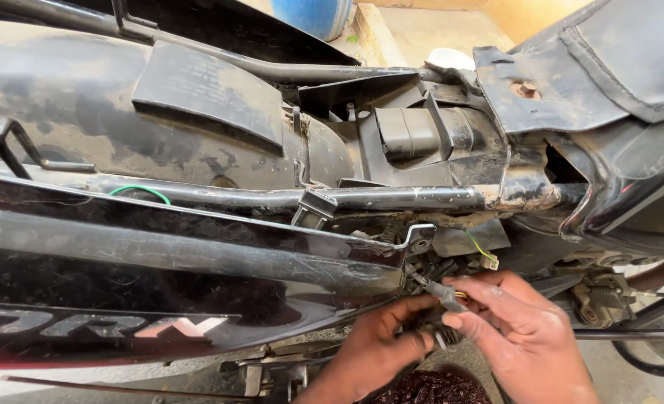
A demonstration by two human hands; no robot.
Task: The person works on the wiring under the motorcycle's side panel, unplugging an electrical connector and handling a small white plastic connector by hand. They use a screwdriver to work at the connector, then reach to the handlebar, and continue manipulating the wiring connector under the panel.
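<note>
Looking down at the stripped motorcycle, we found both hands low at the right of the frame, just under the edge of the glossy black side panel [160, 262]. The right hand [523, 337] pinched a small dark connector [446, 293] between thumb and forefinger, with yellow wire [461, 295] showing at its near end. The left hand [381, 348] came up from below, its fingers curled around a darker part beneath the connector; we could not tell what that part was, nor how firmly it was gripped.

The connector's long axis ran on a slant, from upper left by the panel's edge down to the right, towards the right hand's fingertips. Its far end pointed into the crowded gap under the rusty frame tube [392, 198], where a green-yellow wire with a small white plug [489, 261] hung just above the hands. The right hand was the nearer of the two to that plug; the left sat lower and further left.
</note>
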